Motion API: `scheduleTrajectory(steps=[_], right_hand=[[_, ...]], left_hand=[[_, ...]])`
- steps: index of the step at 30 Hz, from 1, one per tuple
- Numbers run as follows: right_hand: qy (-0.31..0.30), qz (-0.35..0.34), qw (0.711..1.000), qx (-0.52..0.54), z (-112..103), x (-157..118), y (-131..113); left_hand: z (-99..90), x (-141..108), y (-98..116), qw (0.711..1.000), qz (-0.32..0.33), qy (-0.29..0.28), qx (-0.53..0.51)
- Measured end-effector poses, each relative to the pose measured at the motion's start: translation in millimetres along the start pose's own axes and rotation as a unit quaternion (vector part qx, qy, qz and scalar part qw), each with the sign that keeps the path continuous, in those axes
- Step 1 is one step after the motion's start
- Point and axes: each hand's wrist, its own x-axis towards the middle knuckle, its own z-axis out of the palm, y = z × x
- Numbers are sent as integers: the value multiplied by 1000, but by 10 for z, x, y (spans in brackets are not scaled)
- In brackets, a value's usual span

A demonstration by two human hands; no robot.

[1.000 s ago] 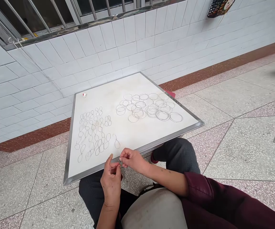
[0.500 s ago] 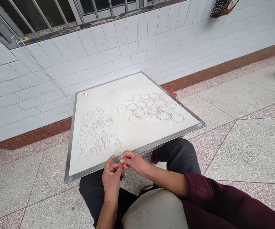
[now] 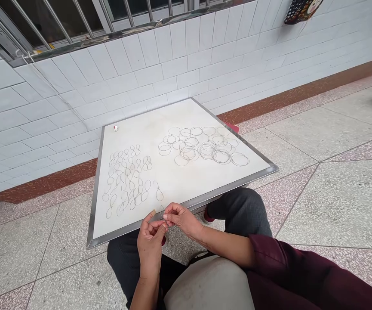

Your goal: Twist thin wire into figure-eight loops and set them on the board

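Just over the near edge of the white table (image 3: 186,185), my left hand (image 3: 151,241) and my right hand (image 3: 182,218) meet, thumbs and fingertips pinched together. Between them is a thin wire loop (image 3: 161,210), its upper bend rising above the fingertips; the rest is hidden by the fingers. My left index finger points up, away from the pinch. Right beyond the hands lies a wire twisted into a figure-eight (image 3: 160,194). Several more figure-eight wires (image 3: 136,198) are spread over the left part of the table.
Several round wire rings (image 3: 221,156) overlap on the right half of the table. A small red-and-white object (image 3: 116,128) sits at the far left corner. The table's metal rim (image 3: 231,189) runs above my knees, and a tiled wall (image 3: 160,73) stands behind.
Both hands stay at the same place, with the fingers shifted slightly around the wire. Its upper loop looks a little wider and tilted left. The wires on the table have not moved.
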Motion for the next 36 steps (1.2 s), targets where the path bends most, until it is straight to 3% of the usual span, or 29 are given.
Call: scheduleTrajectory(steps=[9, 20, 30, 36], right_hand=[[-38, -30, 999, -17, -34, 23, -57], [-60, -4, 998, 13, -42, 35, -28], [-139, 38, 990, 13, -67, 12, -125], [-181, 26, 983, 17, -71, 12, -156]], left_hand=[[-57, 62, -63, 995, -62, -21, -75], [-74, 79, -30, 982, -118, -41, -144], [-162, 108, -48, 964, -159, -93, -190], [-178, 129, -58, 946, -210, -110, -219]])
